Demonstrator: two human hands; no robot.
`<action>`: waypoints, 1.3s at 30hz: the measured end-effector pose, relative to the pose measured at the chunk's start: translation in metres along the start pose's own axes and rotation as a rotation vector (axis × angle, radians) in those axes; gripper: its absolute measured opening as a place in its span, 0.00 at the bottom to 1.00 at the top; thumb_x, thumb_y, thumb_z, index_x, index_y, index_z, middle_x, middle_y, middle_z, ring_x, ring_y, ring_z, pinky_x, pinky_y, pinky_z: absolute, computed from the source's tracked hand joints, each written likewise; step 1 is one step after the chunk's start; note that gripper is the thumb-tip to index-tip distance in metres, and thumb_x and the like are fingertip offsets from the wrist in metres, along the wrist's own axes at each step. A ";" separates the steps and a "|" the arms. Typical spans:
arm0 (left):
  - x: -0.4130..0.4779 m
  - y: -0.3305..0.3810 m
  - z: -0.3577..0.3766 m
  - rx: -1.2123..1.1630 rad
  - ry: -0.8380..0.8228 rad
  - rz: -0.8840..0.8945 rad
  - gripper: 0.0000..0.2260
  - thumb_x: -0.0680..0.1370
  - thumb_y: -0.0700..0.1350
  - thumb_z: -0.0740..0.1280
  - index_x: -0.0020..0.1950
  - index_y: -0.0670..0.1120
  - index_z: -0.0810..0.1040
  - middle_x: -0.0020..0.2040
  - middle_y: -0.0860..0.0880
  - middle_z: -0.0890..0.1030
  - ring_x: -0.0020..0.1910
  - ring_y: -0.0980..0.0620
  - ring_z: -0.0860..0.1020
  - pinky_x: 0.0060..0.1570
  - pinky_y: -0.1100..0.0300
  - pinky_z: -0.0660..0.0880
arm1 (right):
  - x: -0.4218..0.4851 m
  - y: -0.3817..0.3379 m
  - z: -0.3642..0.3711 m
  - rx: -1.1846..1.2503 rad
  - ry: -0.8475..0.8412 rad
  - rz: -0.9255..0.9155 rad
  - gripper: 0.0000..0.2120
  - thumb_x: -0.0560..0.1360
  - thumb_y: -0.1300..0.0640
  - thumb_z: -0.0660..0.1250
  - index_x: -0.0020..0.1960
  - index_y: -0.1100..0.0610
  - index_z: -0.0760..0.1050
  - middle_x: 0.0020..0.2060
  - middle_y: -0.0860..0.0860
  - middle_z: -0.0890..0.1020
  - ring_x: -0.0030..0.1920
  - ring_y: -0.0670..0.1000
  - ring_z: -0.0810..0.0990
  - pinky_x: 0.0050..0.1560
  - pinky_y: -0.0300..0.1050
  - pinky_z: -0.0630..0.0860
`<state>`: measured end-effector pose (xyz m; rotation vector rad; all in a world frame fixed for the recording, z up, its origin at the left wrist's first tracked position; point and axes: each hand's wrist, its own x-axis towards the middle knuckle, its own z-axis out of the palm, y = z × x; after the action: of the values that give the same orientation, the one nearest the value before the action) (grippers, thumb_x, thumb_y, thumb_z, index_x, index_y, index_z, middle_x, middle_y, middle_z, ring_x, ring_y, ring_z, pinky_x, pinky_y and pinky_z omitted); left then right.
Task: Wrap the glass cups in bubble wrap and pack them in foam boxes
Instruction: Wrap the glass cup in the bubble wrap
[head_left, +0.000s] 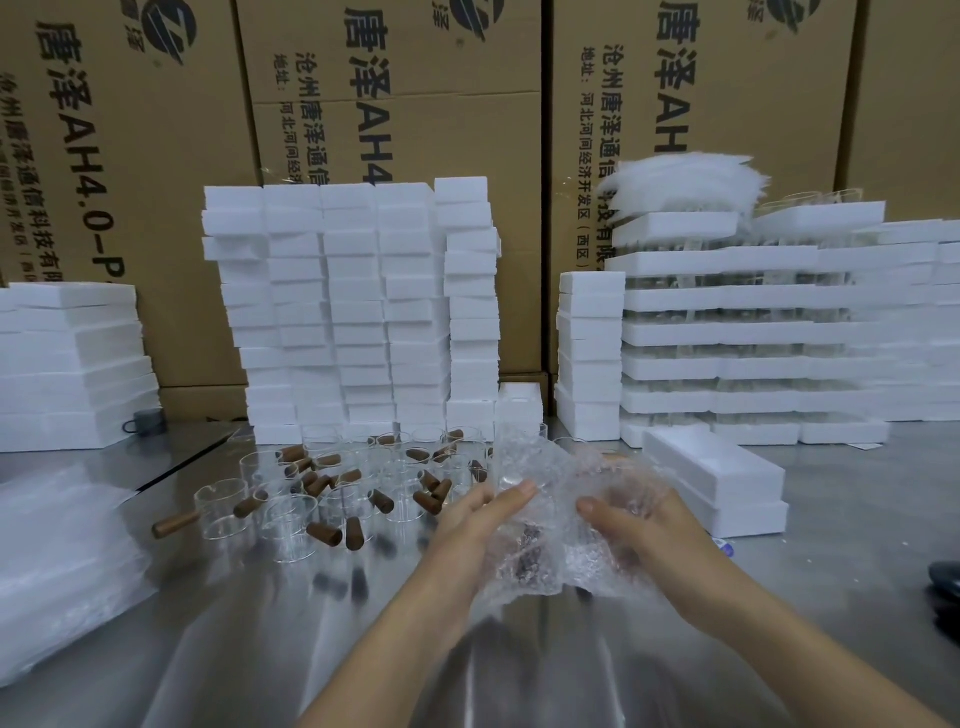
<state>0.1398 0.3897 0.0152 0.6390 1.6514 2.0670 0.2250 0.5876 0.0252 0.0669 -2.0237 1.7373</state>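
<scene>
Step in hand: wrapping. Both hands are up over the steel table (519, 675), w/ one sheet of bubble wrap (550, 488) bunched between them. The left hand (480, 517) grips its left edge, and the right hand (631, 525) pinches the other side, thumb in front, fingers behind the film. One cup (530, 548) sits inside the sheet, low and centre; only its brown handle shows through, so how far it's rolled is hard to tell. Next move, prob.: fold the loose top and sides in tight, then drop the bundle into a foam box, the nearest being the 2 stacked foam boxes (719, 486) just right of the hands. Counts: 1 cup in wrap; loose glass cups (332, 488) approx. 15–20, too overlapped and clear for an exact no.; centre foam stack (353, 312) 5 columns; 1 pile of spare wrap sheets (57, 551) at left; cartons (415, 104) behind, at least 3.
</scene>
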 end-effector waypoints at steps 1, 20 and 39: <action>0.004 -0.003 -0.002 0.009 -0.015 -0.009 0.24 0.65 0.67 0.82 0.58 0.64 0.82 0.56 0.64 0.85 0.61 0.60 0.82 0.70 0.52 0.70 | 0.001 0.000 -0.001 -0.010 0.003 0.017 0.08 0.81 0.61 0.71 0.60 0.58 0.82 0.54 0.76 0.78 0.54 0.82 0.75 0.54 0.80 0.73; 0.000 -0.004 0.009 -0.008 -0.169 -0.142 0.34 0.74 0.64 0.78 0.74 0.46 0.78 0.66 0.42 0.85 0.66 0.42 0.84 0.70 0.42 0.77 | -0.005 -0.002 0.003 -0.298 -0.122 -0.205 0.11 0.83 0.62 0.68 0.54 0.50 0.87 0.50 0.51 0.88 0.53 0.55 0.87 0.59 0.64 0.80; 0.002 -0.011 0.008 -0.057 -0.083 0.092 0.34 0.72 0.41 0.84 0.73 0.54 0.72 0.58 0.49 0.88 0.55 0.52 0.88 0.43 0.65 0.83 | -0.006 -0.002 0.011 -0.040 -0.044 -0.117 0.20 0.75 0.38 0.74 0.64 0.36 0.77 0.61 0.44 0.85 0.61 0.47 0.85 0.58 0.48 0.82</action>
<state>0.1435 0.3993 0.0058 0.7845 1.5378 2.1134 0.2273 0.5756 0.0236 0.2075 -2.0418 1.6370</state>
